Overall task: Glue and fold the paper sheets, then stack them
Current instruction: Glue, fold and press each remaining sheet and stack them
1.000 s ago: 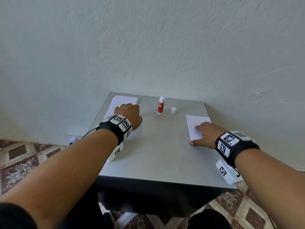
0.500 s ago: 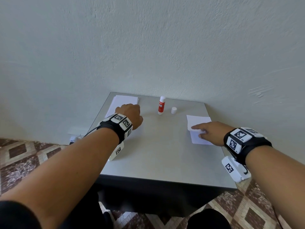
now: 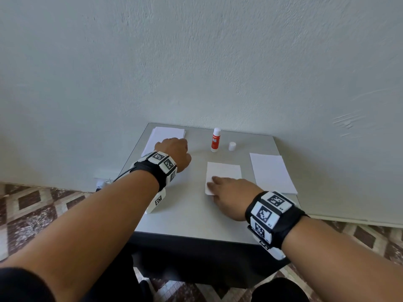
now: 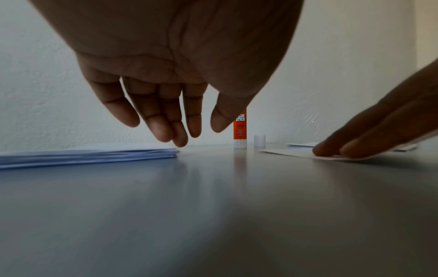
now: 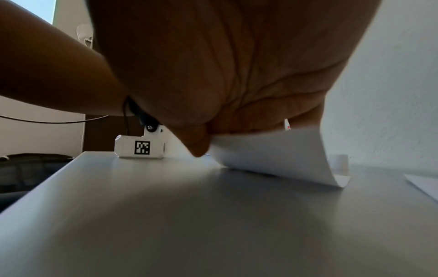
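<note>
your right hand lies on the near end of a small white paper sheet in the middle of the grey table. the head view and the left wrist view show its fingers straight and flat on the sheet, while in the right wrist view the sheet's near part curls up against your palm beside your thumb, so i cannot tell whether you pinch it or only press it. your left hand hovers at the near right corner of the stack of blank sheets at the table's far left; its fingers hang loose and point down, the longest fingertip just at the stack's edge, holding nothing. the glue stick stands upright and uncapped near the far edge, its white cap just to the right of it. another white sheet lies flat on the right side, apart from your right hand.
</note>
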